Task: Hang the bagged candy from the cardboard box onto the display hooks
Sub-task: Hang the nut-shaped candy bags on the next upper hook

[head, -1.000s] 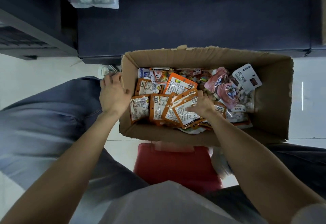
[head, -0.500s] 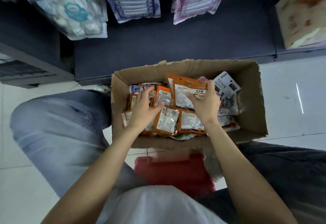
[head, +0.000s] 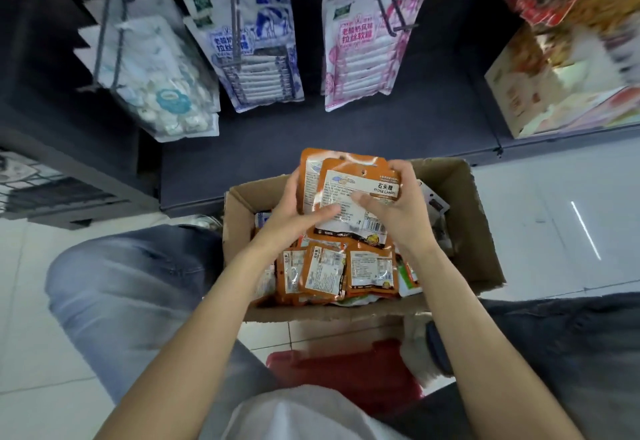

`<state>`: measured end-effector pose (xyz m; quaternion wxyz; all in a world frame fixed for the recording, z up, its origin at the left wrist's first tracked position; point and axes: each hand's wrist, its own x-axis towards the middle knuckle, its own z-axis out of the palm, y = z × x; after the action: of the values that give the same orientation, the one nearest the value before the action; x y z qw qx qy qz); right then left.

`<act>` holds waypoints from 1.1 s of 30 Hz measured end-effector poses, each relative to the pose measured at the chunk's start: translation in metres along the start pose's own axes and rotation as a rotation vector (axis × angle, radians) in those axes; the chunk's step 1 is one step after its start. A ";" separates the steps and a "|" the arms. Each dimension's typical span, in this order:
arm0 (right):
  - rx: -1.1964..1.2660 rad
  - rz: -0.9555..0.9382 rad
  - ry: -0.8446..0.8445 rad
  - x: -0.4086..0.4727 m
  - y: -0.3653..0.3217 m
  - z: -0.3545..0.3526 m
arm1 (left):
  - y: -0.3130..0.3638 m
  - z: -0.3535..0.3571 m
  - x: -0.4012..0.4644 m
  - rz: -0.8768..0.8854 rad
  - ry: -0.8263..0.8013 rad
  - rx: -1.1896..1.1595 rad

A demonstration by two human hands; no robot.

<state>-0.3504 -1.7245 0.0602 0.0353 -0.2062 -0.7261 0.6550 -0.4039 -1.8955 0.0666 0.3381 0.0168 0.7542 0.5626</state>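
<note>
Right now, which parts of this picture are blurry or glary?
Head view: the packages at upper right are smeared by motion blur; the held orange candy bags read sharp; a bright glare streak lies on the floor tiles; wide-angle distortion bends the shelf edges.

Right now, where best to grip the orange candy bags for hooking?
Probably by the side edges, below the header. The orange candy bags stand upright, left hand and right hand flanking them; that leaves the top hang slot free.
</note>
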 end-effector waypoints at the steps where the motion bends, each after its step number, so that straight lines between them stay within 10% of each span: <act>1: 0.040 0.011 -0.034 0.000 -0.003 0.002 | 0.000 -0.004 0.000 -0.015 -0.031 -0.002; 20: -0.173 0.293 -0.098 0.018 0.080 0.031 | -0.058 -0.005 0.026 -0.186 0.125 0.096; 26: -0.319 0.684 0.305 0.060 0.147 -0.042 | -0.082 -0.007 0.053 -0.237 0.319 0.336; 33: -0.381 0.833 0.228 0.106 0.181 -0.063 | -0.085 -0.005 0.069 -0.275 0.285 0.493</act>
<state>-0.3816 -1.6186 -0.1289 -0.1895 -0.5535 -0.6803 0.4415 -0.4295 -1.9027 -0.0402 0.2875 -0.0830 0.9030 0.3084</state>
